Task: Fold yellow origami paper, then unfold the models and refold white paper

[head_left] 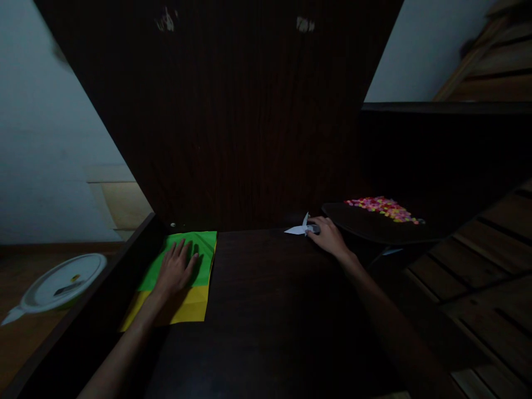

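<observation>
My left hand lies flat with fingers spread on a green sheet of paper. Beneath that sheet, yellow paper shows along the front and right edges. Toward the back right of the dark tabletop, my right hand has its thumb and fingers closed on a small white folded-paper bird, which looks like a crane. One pointed part sticks out to the left and another points up. The fingers hide its right side.
Small pink, red and yellow pieces lie heaped on a dark shelf to the right. A tall dark panel rises behind the tabletop. A raised edge runs along the left, with a white-lidded tub on the floor beyond.
</observation>
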Demonstrator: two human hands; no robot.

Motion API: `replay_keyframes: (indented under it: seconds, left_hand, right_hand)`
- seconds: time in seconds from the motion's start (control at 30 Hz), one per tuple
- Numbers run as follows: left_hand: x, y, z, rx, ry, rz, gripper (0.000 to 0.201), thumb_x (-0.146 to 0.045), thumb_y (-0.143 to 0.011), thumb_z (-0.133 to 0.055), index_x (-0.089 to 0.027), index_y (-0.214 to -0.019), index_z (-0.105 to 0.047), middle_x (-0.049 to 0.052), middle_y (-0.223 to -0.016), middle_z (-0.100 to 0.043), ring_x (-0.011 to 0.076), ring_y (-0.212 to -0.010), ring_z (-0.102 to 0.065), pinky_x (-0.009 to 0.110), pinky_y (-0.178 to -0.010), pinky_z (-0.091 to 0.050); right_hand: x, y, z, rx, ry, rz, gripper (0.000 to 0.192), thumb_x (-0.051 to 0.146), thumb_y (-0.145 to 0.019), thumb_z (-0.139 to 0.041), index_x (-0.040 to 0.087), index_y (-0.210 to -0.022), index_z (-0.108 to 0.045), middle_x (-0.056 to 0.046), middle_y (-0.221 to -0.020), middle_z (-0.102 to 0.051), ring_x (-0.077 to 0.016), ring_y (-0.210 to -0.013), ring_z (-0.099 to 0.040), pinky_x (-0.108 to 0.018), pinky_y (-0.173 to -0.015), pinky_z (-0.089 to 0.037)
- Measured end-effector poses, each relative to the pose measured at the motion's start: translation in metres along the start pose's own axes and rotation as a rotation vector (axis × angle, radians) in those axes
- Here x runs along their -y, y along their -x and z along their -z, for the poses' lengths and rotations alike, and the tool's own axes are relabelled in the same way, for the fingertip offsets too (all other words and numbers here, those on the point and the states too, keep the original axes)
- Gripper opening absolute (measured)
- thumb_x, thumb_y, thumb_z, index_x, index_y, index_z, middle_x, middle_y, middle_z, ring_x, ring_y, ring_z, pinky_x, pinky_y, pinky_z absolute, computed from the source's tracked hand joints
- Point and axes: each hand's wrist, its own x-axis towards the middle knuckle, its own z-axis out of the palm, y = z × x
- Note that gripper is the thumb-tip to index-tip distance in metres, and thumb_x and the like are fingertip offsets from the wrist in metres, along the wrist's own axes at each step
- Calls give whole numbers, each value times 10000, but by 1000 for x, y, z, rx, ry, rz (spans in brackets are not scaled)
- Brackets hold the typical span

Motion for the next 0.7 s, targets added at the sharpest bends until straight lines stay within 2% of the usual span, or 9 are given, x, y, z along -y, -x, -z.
replay_keyframes:
  seconds: [0.2,0.43,0.57,0.7]
  left_hand:
    - [-17,5,-14,5,72,-31,558,-521,-919,-376,-140,-1303,-514,173,-1443,-468,391,-1382,-329,585,-1071,-322]
    - [-32,3,-2,-41,234,-87,498,-471,-920,-413,-146,-1281,-522,169,-1439,-468,379,-1395,-308,590,-1104,-285]
    - [-62,2,9,-64,368,-152,451,-422,-919,-458,-163,-1282,-521,143,-1428,-490,328,-1369,-375,539,-1120,-304]
    - [-110,5,13,-63,541,-172,425,-391,-915,-513,-199,-1294,-514,118,-1360,-561,280,-1281,-494,477,-1084,-379]
  right_hand:
    - [-9,8,-23,5,7,-71,305,133,-788,-623,166,-1086,-678,-134,-1088,-667,-290,-1004,-624,-400,-886,-492]
    - [-3,5,-24,-32,-85,-24,273,49,-796,-538,172,-961,-719,-115,-989,-708,-258,-924,-665,-372,-840,-514]
    - [20,10,-17,-17,-188,83,241,85,-824,-544,187,-948,-724,-83,-918,-720,-225,-799,-677,-331,-720,-538]
    - [58,22,-14,6,-296,208,228,133,-874,-544,212,-1006,-711,-57,-931,-717,-197,-791,-676,-304,-699,-541]
